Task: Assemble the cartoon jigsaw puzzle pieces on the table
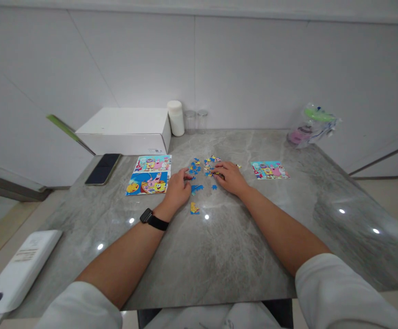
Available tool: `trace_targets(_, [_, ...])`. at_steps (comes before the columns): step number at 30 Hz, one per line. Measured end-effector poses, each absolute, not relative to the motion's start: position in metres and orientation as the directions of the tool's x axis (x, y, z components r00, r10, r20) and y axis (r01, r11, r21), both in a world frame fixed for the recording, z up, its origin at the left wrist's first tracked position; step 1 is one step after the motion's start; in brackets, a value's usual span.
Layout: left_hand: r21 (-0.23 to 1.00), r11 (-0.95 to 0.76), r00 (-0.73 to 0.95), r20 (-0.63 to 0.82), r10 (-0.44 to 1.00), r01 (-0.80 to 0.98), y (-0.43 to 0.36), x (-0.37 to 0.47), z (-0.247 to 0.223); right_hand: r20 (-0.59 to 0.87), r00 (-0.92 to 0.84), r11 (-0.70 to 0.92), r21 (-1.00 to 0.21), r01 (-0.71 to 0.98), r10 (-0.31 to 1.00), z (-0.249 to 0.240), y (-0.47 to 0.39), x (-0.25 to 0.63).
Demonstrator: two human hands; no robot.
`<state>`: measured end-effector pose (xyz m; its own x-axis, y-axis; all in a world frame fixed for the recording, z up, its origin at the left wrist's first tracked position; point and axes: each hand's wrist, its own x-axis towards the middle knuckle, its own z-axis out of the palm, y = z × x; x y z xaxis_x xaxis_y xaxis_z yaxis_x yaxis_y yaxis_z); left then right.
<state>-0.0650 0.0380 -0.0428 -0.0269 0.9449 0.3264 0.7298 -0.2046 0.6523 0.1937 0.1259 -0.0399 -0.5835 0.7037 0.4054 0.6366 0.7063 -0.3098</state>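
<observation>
Small jigsaw pieces (208, 161) lie loosely piled near the middle of the grey table. My right hand (231, 177) rests at the right side of the pile, fingers spread over some pieces. My left hand (179, 186), with a black watch on its wrist, is at the left of the pile, thumb and fingers apart beside blue pieces (196, 188). A yellow joined section (194, 209) lies nearer to me, below the hands. Left of my left hand is a sheet with two cartoon pictures (149, 183). A smaller cartoon picture card (270, 170) lies to the right.
On the table (215, 265), a white box (126, 128) stands at the back left, beside a white bottle (176, 119) and two clear jars. A phone (103, 169) and a white device (22, 267) lie left. A plastic bag (311, 128) sits back right.
</observation>
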Motion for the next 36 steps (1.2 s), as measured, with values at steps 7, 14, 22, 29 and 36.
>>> trace_targets(7, [0.662, -0.224, -0.017, 0.337, 0.941, 0.715, 0.04, -0.066, -0.045, 0.406, -0.581, 0.704, -0.31, 0.639, 0.705, -0.042, 0.127, 0.194])
trace_targets(14, [0.65, -0.233, -0.004, 0.342, 0.94, 0.723, 0.041, -0.067, -0.045, 0.376, -0.571, 0.68, -0.312, 0.663, 0.729, -0.036, 0.123, 0.192])
trace_targets(22, [0.686, -0.225, -0.031, 0.34, 0.94, 0.691, 0.042, -0.067, -0.047, 0.416, -0.388, 0.53, -0.311, 0.789, 0.822, -0.01, 0.095, 0.178])
trace_targets(29, [0.719, -0.209, -0.066, 0.335, 0.94, 0.663, 0.044, -0.068, -0.048, 0.211, -0.605, 0.638, -0.168, 0.751, 0.768, 0.012, 0.106, 0.15])
trace_targets(36, [0.753, -0.201, -0.108, 0.339, 0.935, 0.626, 0.045, -0.069, -0.047, 0.041, -0.479, 0.48, -0.099, 0.871, 0.877, 0.021, 0.121, 0.1])
